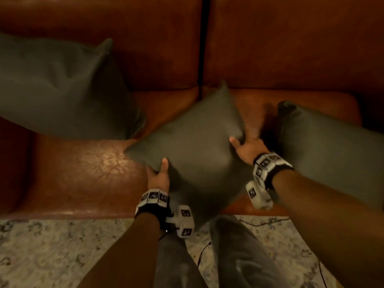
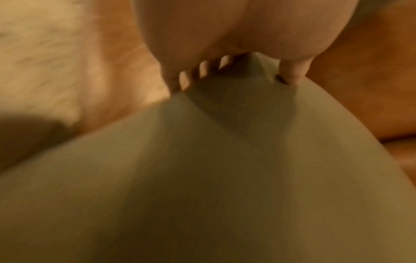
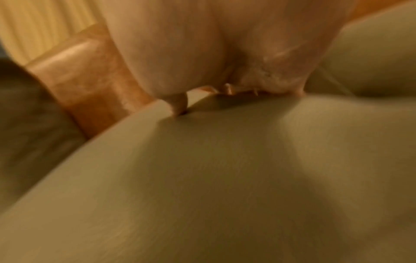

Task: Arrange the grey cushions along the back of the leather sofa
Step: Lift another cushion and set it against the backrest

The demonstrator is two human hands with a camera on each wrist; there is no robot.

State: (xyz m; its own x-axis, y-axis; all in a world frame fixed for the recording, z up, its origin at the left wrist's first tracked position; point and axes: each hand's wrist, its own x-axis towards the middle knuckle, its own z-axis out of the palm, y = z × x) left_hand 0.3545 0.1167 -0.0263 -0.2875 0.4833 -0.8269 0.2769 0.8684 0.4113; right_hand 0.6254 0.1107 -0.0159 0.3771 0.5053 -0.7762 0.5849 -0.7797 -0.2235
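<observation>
Above the sofa (image 1: pixel 87 169) seat, near its front edge, you've got the mid cushion (image 1: pixel 193 146) held diamond-wise, w/ other cushions either side. Risk: corner-only pinches slip, so it sags or spins and drops short of the sofa back. L hand (image 1: pixel 159 177) and R hand (image 1: pixel 248 148) each clamp thumb-over-fingers on opposite corners, arms reaching fwd.

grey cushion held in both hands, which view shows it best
The head view: it shows the whole square grey fabric cushion above the brown leather sofa, gripped by the left hand and right hand. The wrist views show only blurred close-up fabric under the fingers.
</observation>
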